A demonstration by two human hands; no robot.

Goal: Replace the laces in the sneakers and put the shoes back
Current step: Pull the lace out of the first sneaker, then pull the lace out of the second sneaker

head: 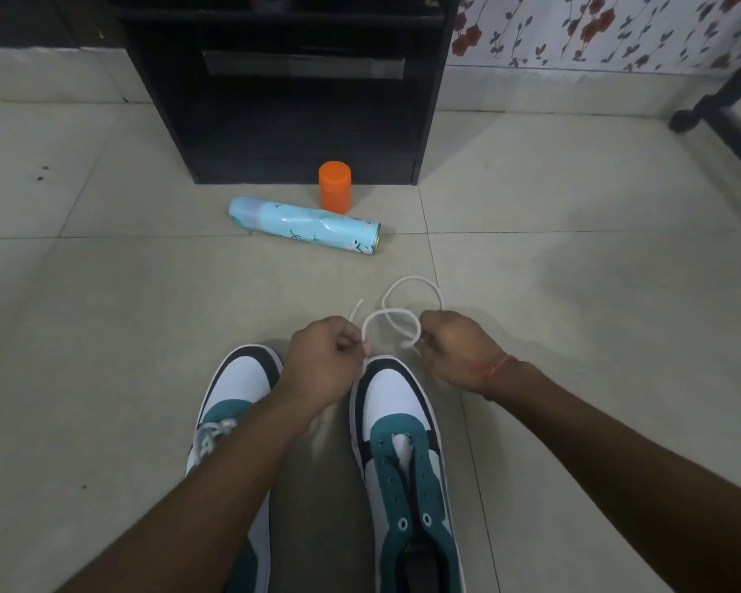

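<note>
Your left hand (324, 357) and right hand (458, 350) pinch the white lace (396, 312); the right sneaker (407, 464) stands unlaced, the left sneaker (232, 421) laced.

Both hands, left (324, 357) and right (456, 350), are fisted, arms extended forward.

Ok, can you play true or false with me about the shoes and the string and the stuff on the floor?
1. Both hands hold the white lace. True: left hand and right hand grip it.
2. The right sneaker is fully laced. False: its eyelets are empty.
3. The blue spray can stands upright. False: it lies on its side.
4. The orange cap stands behind the can. True.
5. The left sneaker has a lace in it. True.
</note>
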